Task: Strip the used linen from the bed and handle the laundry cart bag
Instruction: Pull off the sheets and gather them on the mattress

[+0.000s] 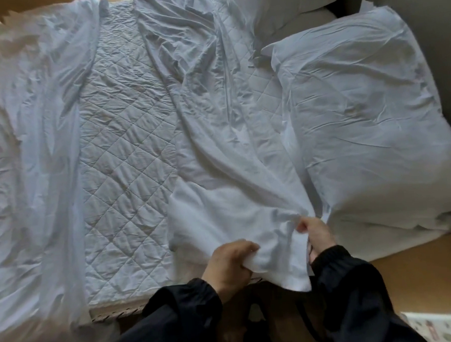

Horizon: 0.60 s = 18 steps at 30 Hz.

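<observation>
A crumpled white sheet (211, 134) lies bunched across the middle of the bed, its near corner pulled to the bed's front edge. My left hand (230, 265) grips a fold of that corner. Just right of it, my right hand (316, 234) pinches the gathered edge of the same sheet. The quilted mattress pad (123, 150) shows bare in a strip left of the sheet. Another loose white sheet or duvet (28, 156) covers the left part of the bed. No laundry cart or bag is in view.
A large white pillow (358, 115) lies at the right, with two more pillows (283, 6) stacked at the back by the headboard. A wooden ledge (420, 270) runs along the right front. A patterned white object (445, 326) sits at the bottom right corner.
</observation>
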Each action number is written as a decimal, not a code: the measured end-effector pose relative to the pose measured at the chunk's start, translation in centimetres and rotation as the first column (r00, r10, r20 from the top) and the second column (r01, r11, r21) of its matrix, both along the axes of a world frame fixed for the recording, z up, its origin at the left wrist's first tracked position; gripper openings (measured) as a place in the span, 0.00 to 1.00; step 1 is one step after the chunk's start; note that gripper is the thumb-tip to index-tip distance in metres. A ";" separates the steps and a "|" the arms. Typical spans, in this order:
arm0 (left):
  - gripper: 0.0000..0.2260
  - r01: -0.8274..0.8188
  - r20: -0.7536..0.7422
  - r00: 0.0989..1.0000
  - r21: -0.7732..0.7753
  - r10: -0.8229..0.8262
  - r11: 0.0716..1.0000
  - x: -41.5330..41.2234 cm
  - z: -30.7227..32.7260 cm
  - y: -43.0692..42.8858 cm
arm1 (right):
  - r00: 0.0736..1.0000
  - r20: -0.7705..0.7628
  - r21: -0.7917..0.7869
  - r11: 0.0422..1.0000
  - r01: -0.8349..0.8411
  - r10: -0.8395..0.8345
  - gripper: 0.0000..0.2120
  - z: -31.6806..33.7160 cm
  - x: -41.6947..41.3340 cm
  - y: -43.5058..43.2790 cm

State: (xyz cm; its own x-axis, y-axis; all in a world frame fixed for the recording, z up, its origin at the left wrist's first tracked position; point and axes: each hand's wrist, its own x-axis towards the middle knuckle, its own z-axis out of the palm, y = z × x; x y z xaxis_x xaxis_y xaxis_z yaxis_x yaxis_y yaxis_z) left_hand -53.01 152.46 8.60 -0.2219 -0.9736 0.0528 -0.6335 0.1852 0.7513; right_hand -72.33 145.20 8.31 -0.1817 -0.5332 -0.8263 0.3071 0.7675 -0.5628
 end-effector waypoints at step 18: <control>0.23 0.052 0.253 0.955 0.367 -0.153 0.929 -1.7 -6.4 2.3 | 0.491 -0.358 0.386 0.605 -0.697 0.794 0.27 -6.9 2.1 4.3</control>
State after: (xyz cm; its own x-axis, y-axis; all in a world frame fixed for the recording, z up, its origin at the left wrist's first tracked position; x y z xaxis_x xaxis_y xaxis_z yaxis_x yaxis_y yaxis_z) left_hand -54.72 154.72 2.19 -0.2779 -0.8880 -0.3665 -0.8143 0.0153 0.5802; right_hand -70.27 149.49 1.38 -0.1499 -0.5163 -0.8432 -0.6782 0.6742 -0.2923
